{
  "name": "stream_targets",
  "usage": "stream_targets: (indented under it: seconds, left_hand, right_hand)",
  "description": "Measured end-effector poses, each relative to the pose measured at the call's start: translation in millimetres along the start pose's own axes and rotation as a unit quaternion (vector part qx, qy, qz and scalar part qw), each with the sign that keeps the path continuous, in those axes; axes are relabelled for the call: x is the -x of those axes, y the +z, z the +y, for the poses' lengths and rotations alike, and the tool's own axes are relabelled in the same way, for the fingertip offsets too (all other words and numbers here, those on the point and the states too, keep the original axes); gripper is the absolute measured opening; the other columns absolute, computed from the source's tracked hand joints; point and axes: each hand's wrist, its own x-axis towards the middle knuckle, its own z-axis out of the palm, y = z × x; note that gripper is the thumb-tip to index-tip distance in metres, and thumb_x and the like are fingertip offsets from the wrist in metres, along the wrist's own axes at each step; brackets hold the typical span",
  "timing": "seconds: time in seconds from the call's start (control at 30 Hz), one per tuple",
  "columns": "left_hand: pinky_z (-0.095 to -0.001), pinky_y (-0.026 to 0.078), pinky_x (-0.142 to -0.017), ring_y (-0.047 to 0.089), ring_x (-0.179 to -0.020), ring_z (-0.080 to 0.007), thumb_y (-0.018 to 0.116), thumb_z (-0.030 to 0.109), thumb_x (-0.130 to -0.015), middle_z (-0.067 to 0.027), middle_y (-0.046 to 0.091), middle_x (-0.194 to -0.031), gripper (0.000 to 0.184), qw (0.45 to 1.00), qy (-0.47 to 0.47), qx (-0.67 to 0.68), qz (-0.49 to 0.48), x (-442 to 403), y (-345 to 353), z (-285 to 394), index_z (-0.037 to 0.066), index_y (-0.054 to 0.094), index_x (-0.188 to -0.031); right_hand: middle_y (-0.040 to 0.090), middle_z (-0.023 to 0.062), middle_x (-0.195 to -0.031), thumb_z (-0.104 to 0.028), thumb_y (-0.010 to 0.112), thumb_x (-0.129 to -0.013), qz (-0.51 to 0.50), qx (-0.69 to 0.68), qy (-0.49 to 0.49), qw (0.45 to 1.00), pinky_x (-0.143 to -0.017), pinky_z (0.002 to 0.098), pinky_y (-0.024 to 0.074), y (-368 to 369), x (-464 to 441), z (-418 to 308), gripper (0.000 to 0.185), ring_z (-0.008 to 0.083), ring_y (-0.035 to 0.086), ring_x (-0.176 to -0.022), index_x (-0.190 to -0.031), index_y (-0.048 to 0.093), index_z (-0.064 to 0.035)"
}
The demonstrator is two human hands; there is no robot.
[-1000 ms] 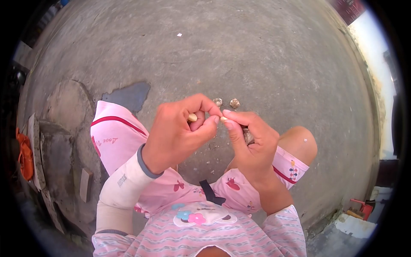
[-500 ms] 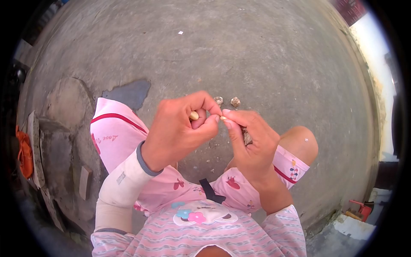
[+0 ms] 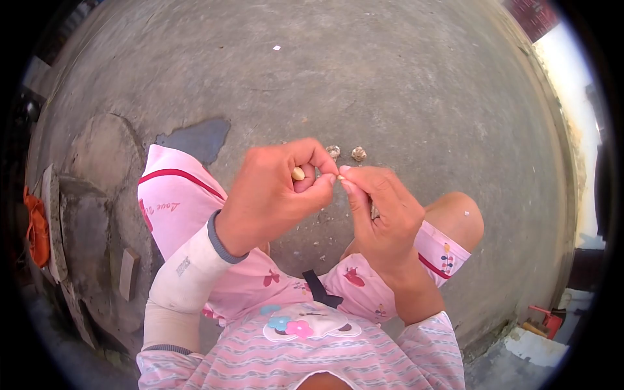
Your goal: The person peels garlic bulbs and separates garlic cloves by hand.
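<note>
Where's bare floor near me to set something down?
Beyond the two brownish lumps, and between right knee and white wall, the floor looks open. Between that knee and the left knee, it's crowded: left hand, right hand, scraps.

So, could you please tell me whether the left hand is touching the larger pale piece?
Touching: the head view shows the larger pale piece held up off the floor, nestled in the curl of the left hand.
</note>
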Motion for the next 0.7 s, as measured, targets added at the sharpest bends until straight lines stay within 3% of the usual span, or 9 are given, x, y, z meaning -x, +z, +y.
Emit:
stream_targets:
  seconds: [0.13, 0.23, 0.33, 0.5, 0.7]
  left_hand:
    - [-0.019, 0.024, -0.048, 0.033, -0.054, 0.0005, 0.06, 0.001, -0.081, 0.0101, 0.038, -0.057, 0.002, 1.0, 0.004, -0.009, 0.022, 1, 2, 3, 0.001, 0.058, -0.08]
    - [-0.0188, 0.026, -0.049, 0.033, -0.056, 0.0004, 0.059, 0.001, -0.082, 0.009, 0.041, -0.059, 0.003, 0.997, 0.011, 0.063, 0.052, -3, 0, 2, 0.001, 0.057, -0.08]
    - [-0.0185, 0.026, -0.051, 0.033, -0.057, 0.0003, 0.061, 0.004, -0.083, 0.0087, 0.042, -0.061, 0.005, 0.993, 0.026, 0.108, 0.051, -6, -3, 1, 0.002, 0.057, -0.081]
    - [-0.0187, 0.025, -0.051, 0.03, -0.055, -0.0002, 0.066, 0.009, -0.084, 0.0096, 0.037, -0.06, 0.009, 0.997, 0.031, 0.077, -0.003, -1, -2, 5, 0.002, 0.062, -0.088]
    - [-0.0198, 0.023, -0.048, 0.028, -0.052, -0.0004, 0.068, 0.005, -0.08, 0.0094, 0.034, -0.055, 0.01, 0.998, 0.054, -0.005, 0.033, 0, 3, 0, 0.002, 0.065, -0.089]
  right_hand:
    - [0.067, 0.0115, -0.083, 0.002, 0.066, -0.08, 0.007, -0.024, 0.012, 1.0, -0.054, 0.0256, 0.0488, 2, 2, -2, 0.011, 0.0171, 0.063, -0.067, -0.091, 0.065, -0.0008]
    - [0.067, 0.0081, -0.084, -0.005, 0.061, -0.088, 0.016, -0.222, 0.216, 0.951, -0.052, 0.0195, 0.0441, -9, -1, -10, 0.009, 0.0076, 0.057, -0.063, -0.096, 0.064, -0.002]
    - [0.067, 0.0053, -0.087, -0.01, 0.057, -0.093, 0.003, -0.349, 0.263, 0.9, -0.052, 0.0162, 0.0407, -11, -2, 1, 0.013, 0.0023, 0.052, -0.062, -0.102, 0.062, -0.0029]
    - [0.066, 0.0042, -0.087, -0.01, 0.056, -0.093, -0.024, -0.308, 0.242, 0.92, -0.053, 0.0172, 0.0421, -8, -1, 0, 0.013, 0.0046, 0.053, -0.063, -0.103, 0.062, -0.0031]
    - [0.066, 0.0076, -0.085, 0.0, 0.062, -0.085, -0.007, -0.151, 0.159, 0.976, -0.057, 0.0233, 0.0481, -4, -1, -4, 0.011, 0.0114, 0.061, -0.071, -0.097, 0.063, -0.0008]
